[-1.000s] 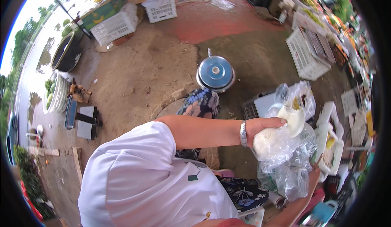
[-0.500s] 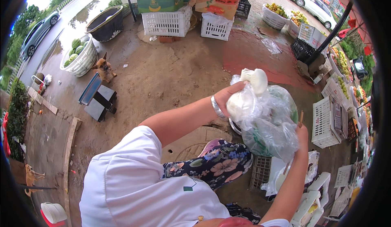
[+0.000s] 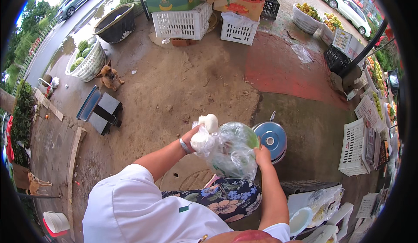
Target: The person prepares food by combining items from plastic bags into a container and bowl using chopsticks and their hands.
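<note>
The plastic bag (image 3: 230,153) has swung from over the blue-lidded pot (image 3: 278,137) to its left, just beyond the floral trousers (image 3: 226,199), bringing the work before the body, the left hand (image 3: 190,138) gripping 2 white bun-like pieces (image 3: 209,123) and the right hand's (image 3: 262,156) fingers pinching the bag's edge.

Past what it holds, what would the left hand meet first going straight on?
Likely nothing past the white, rounded bun: its way looks free above brown dirt ground, though depth is unclear.
</note>
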A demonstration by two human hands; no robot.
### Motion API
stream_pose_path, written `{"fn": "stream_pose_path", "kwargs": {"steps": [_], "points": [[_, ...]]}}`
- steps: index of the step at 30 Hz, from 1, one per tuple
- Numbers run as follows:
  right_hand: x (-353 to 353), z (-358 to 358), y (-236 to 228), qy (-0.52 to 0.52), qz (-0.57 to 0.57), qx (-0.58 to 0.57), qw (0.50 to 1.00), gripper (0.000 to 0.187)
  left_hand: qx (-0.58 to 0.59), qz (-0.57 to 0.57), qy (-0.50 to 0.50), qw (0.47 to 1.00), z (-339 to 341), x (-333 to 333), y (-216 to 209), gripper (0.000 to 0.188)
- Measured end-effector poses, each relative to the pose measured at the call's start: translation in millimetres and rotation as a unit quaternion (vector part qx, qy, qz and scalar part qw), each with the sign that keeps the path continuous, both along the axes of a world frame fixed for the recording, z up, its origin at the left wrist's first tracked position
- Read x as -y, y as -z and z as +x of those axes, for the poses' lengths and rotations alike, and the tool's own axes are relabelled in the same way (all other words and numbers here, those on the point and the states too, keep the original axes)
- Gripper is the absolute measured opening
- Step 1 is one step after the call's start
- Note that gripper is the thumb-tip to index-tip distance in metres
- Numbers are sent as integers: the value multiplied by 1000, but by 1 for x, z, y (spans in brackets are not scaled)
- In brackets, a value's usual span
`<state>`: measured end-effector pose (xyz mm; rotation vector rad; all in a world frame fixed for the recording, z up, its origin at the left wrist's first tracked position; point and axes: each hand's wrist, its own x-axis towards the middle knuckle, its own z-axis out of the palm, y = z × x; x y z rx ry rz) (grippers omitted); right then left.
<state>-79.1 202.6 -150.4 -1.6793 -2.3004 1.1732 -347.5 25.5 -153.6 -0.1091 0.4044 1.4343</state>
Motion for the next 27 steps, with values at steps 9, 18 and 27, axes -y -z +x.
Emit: {"fn": "stream_pose_path", "kwargs": {"steps": [9,18,27], "points": [[27,-17,53,-30,-71,78,994,38,20,-78,-37,996,2,42,88,54],[33,-19,63,-21,-21,71,997,35,43,-89,-63,993,4,39,94,54],[38,-26,21,-4,11,57,998,31,27,-49,-65,996,-4,33,80,55]]}}
